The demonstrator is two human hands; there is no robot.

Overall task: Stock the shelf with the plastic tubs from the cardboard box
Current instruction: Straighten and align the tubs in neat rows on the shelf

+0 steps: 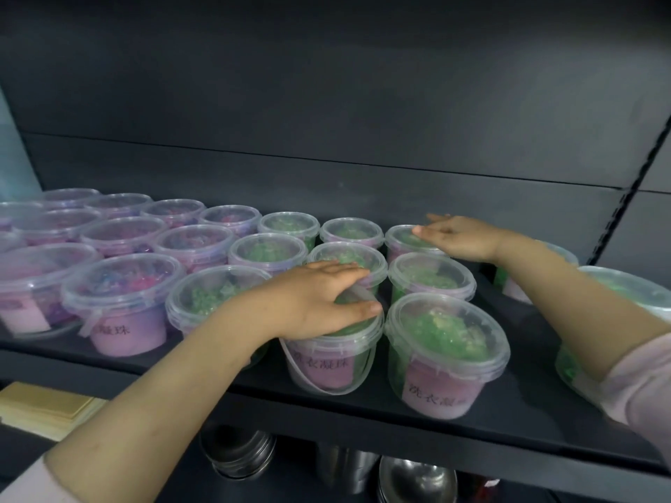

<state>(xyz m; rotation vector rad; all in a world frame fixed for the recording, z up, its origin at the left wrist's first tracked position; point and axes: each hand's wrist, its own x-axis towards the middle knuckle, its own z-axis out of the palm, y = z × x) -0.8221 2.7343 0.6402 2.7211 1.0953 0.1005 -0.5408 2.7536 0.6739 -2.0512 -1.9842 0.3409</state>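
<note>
Clear plastic tubs with pink labels stand in rows on a dark shelf. Those on the left hold purple beads; those in the middle and right hold green beads. My left hand lies flat on the lid of a front-row green tub, fingers straight, thumb along the rim. My right hand reaches to the back row and rests with straight fingers on the lid of a green tub. Another front-row green tub stands between my arms. No cardboard box is in view.
More green tubs stand at the right behind my right forearm. The shelf's dark back panel rises behind the rows. Metal pots sit on the level below, and a yellow-beige flat object lies at lower left.
</note>
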